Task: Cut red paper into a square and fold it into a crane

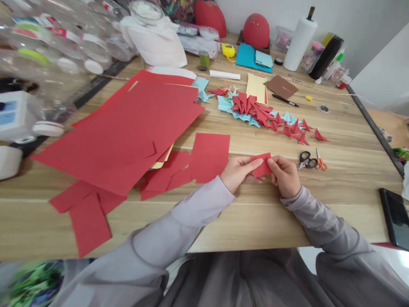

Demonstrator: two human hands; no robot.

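Observation:
Between my two hands is a small red paper square [262, 167], held above the front part of the table. My left hand [239, 171] grips its left side, thumb on top and fingers beneath. At the right edge, my right hand [285, 175] pinches the same paper between thumb and forefinger. A larger red paper sheet [211, 157] lies flat just left of my left hand. Black-handled scissors [307, 160] and orange-handled scissors [321, 161] rest to the right of my right hand. Folded red and blue paper cranes [284, 123] lie in a row beyond my hands.
A big stack of red sheets [134, 128] covers the table's left half, with red offcuts [91, 221] in front. Plastic bottles [68, 47] crowd the far left. At the back stand a white paper roll [300, 44] and a yellow tape measure [228, 50]. A phone [394, 215] lies at right.

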